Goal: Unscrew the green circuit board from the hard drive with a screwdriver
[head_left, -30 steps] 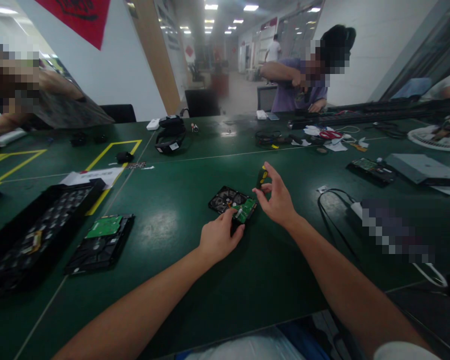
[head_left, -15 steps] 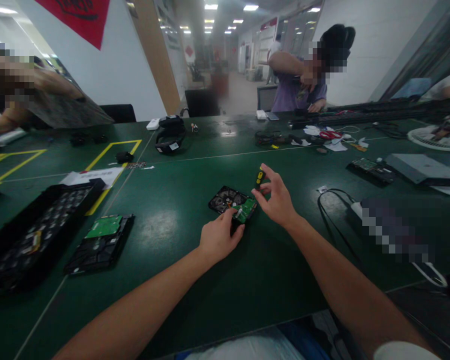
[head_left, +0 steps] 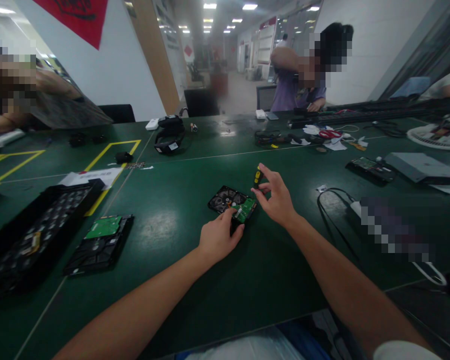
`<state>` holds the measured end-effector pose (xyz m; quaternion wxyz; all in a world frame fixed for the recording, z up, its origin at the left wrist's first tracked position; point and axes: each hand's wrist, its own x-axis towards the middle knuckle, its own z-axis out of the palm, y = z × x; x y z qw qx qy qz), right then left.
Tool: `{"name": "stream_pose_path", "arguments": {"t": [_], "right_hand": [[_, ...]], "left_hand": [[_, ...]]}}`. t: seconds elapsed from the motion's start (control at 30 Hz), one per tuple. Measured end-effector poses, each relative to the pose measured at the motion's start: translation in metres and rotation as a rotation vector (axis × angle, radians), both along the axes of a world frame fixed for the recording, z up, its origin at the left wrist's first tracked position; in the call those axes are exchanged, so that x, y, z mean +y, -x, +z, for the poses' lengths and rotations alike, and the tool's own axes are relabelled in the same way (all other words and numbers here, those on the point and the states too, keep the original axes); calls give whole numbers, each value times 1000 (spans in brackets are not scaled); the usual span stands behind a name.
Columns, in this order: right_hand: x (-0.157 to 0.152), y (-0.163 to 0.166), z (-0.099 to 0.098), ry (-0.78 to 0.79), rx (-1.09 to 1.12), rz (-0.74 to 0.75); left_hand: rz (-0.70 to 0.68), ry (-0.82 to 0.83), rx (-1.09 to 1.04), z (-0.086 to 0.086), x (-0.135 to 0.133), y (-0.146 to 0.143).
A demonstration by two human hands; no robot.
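Where the hard drive (head_left: 225, 196) lies on the counter (head_left: 165, 305), directly in front of the worker, its green circuit board (head_left: 247, 209) is turned upward and set toward its right-hand end. The casing is judged to be stiff and rather dense for its size, with smooth faces on which fingers may slip. The exposed board is judged to be the fragile part; the casing is therefore best gripped by its long side edges, and pressure on the board components should be kept light.

The drive is contacted by the left hand (head_left: 218, 235) at its near side: the fingers are bent, a fingertip is laid at the board, and the thumb is set apart from the fingers by the near edge. Whether the casing is pinched or merely steadied cannot be told.

A short yellow-and-black screwdriver (head_left: 258, 176) is clamped in the right hand (head_left: 261, 179): one fingertip is placed on the handle's top end, and the lower part is closed upon by the thumb and other fingers. The handle is slightly tilted and is located just beside the drive's far right corner. The tip is hidden, so its seating cannot be confirmed.
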<state>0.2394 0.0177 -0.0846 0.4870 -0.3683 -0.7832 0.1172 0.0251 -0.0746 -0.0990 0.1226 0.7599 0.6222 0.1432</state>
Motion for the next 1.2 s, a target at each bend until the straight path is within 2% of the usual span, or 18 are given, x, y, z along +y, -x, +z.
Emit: {"name": "stream_pose_path", "arguments": {"t": [0.9, 1.2], "right_hand": [[1, 1, -1, -41, 1, -30], [-3, 4, 1, -7, 13, -18]], "left_hand": [[10, 18, 8, 0, 1, 0], [10, 21, -1, 2, 0, -1]]}}
